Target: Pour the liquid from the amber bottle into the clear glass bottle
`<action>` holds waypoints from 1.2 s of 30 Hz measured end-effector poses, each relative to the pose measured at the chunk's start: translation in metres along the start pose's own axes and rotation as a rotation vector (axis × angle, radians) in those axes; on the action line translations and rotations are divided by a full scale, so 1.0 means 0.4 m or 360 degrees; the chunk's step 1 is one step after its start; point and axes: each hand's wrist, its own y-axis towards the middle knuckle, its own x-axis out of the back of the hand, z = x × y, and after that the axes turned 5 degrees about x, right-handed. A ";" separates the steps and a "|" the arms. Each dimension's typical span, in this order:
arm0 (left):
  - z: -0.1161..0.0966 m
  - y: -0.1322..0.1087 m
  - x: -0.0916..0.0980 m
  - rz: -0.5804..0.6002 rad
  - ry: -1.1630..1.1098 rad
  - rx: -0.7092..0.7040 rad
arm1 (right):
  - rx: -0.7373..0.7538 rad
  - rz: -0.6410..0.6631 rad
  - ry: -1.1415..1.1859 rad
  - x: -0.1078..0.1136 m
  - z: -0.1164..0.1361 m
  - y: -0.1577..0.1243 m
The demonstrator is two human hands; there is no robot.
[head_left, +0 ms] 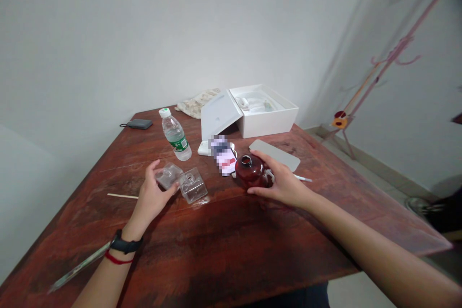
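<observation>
My right hand is wrapped round a dark brown glass bottle with an uncapped neck, upright at the tabletop. On the left, my left hand has its thumb and fingers round a clear plastic piece. A second clear square piece with a round hole lies just right of it, close to the thumb tip. Behind the brown bottle is a phone with a blurred screen. A water bottle with a green label stands beyond my left hand.
An open white box, its lid leaning on it, sits at the back of the wooden table. A grey flat sheet, a thin stick, a wrapped slender item and a grey power bank lie around.
</observation>
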 end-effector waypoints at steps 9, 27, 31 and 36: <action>-0.041 -0.033 -0.014 0.0072 0.0012 -0.0035 | -0.0014 0.0002 0.0000 0.001 -0.002 0.000; -0.043 -0.046 -0.034 0.0121 -0.0010 -0.0086 | 0.0012 0.0013 -0.0023 -0.001 -0.006 -0.003; -0.038 -0.045 -0.037 0.0120 -0.0017 -0.0177 | 0.0004 0.0025 -0.0024 0.000 -0.006 -0.003; -0.030 -0.045 -0.039 0.0027 0.0038 -0.0338 | -0.0003 0.0019 -0.0017 -0.001 -0.007 -0.004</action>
